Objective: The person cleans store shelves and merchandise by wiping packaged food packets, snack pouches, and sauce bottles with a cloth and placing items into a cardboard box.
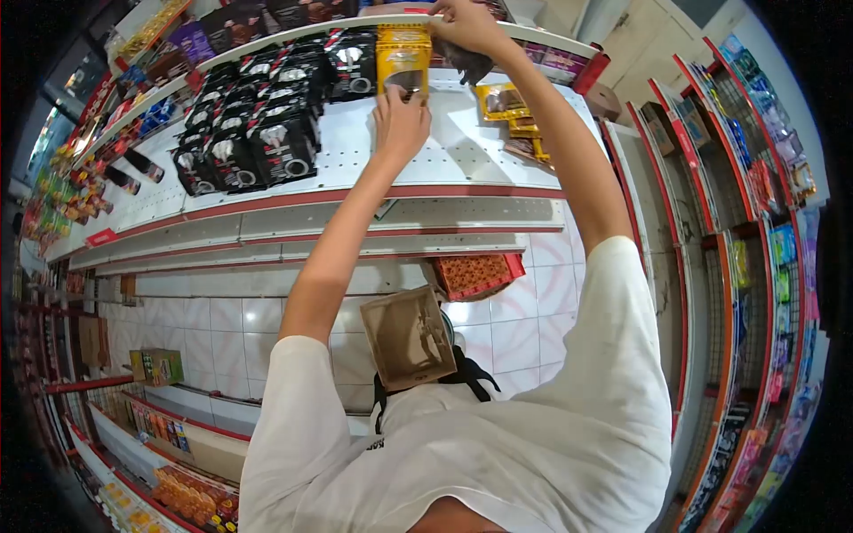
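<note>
My left hand reaches to the bottom front of a column of yellow packets, its fingers bent against the front packet. My right hand is raised at the back edge of the white shelf, closed on a dark cloth-like thing that hangs below it. Rows of black packets stand to the left of the yellow column. A few loose yellow packets lie on the shelf to the right, beneath my right forearm.
Below the shelf, an open cardboard box is close to my body, with a red patterned box beyond it on the tiled floor. Stocked racks stand at the right. Lower shelves with packets are at the left.
</note>
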Tool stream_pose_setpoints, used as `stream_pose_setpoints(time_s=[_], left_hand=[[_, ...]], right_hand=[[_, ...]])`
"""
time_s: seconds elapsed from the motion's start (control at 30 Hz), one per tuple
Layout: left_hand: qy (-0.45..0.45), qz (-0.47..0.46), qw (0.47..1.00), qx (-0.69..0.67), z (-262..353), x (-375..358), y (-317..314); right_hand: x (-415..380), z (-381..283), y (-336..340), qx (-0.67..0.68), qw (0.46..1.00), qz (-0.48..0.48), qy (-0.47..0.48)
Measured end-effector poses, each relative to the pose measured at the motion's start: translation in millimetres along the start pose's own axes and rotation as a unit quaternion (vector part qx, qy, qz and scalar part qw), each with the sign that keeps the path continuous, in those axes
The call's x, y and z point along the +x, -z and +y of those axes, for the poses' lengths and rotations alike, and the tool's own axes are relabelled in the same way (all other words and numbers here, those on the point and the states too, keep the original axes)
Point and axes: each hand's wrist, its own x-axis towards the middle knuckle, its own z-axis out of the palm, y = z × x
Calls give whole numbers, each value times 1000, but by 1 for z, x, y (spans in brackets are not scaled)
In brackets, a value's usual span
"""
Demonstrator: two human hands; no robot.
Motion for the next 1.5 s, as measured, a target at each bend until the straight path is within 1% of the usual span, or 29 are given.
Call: stream_pose_setpoints(time_s=[0.13, 0.17, 0.2, 0.23, 0.27, 0.33, 0.37, 0.4, 0.43, 0.47, 0.5, 0.53, 0.57, 0.6, 0.63, 0.67, 0.73, 0.8, 0.83, 0.87, 1.0, 1.2, 1.23, 1.27, 1.3, 1.37, 1.4, 1.43, 1.5], left_hand=[[24, -20, 991, -132, 39, 12, -25], [52, -46, 974, -216, 51, 21, -37], [49, -45, 973, -219, 67, 30, -46], [149, -88, 959, -224, 87, 40, -53], [247, -131, 933, -226, 101, 50, -58], [279, -170, 921, -212, 113, 67, -68], [310, -150, 901, -263, 113, 71, -75], [340, -129, 878, -312, 111, 74, -83], [382, -136, 841, -359, 105, 78, -91], [382, -132, 849, -341, 101, 78, -91], [381, -114, 818, -416, 81, 80, -113], [377, -96, 781, -488, 63, 80, -134], [375, -97, 784, -485, 62, 78, -127], [362, -78, 755, -541, 64, 74, -116], [347, -58, 723, -595, 69, 70, -105], [346, -57, 726, -592, 74, 64, -93], [268, -25, 663, -698, 84, 52, -60], [246, -2, 668, -703, 103, 32, -18], [219, 8, 618, -755, 108, 21, 2], [190, 18, 564, -803, 111, 7, 17], [216, 42, 497, -839, 121, -60, 71], [282, 42, 542, -790, 142, -166, 129], [290, 26, 570, -769, 142, -183, 132], [296, 9, 596, -747, 139, -198, 130], [275, -23, 714, -643, 133, -212, 127], [215, -41, 878, -426, 123, -232, 125], [202, -39, 934, -292, 121, -234, 133], [200, -34, 935, -291, 120, -235, 141], [179, 10, 982, -65, 122, -229, 162]], right_hand=[[-77, 21, 63, 307, 928, 89, -190], [-106, 31, 73, 383, 881, 148, -235], [-137, -3, 91, 499, 774, 227, -317], [-171, 16, 93, 587, 695, 313, -273], [-210, 1, 99, 641, 652, 327, -238], [-295, -2, 88, 635, 557, 409, -344], [-348, 16, 75, 628, 565, 373, -383], [-413, 40, 48, 810, 530, 186, -167], [-451, 18, 34, 695, 487, 353, -392], [-495, 15, 20, 786, 458, 240, -338], [-516, -10, 16, 692, 388, 314, -523], [-567, -5, 3, 772, 274, 235, -524], [-577, -22, 1, 696, 274, 251, -615], [-606, -30, -4, 751, 252, 225, -567], [-618, -35, -8, 679, 265, 238, -642], [-640, -36, -16, 848, 174, 239, -440], [-620, -49, -8, 767, 230, 242, -549], [-596, -52, -7, 780, 247, 233, -526], [-590, -49, -11, 799, 296, 182, -490], [-577, -50, -13, 802, 294, 174, -490], [-539, -52, -34, 889, 227, 98, -387], [-437, -95, -45, 873, 254, 140, -392], [-425, -97, -48, 925, 46, 165, -338], [-415, -103, -48, 935, -59, 179, -301], [-405, -109, -49, 931, -165, 187, -266], [-386, -131, -52, 887, 326, 68, -321], [-383, -138, -58, 887, 327, 64, -319], [-380, -145, -65, 895, 314, 54, -312], [-372, -160, -75, 902, 318, 37, -291]])
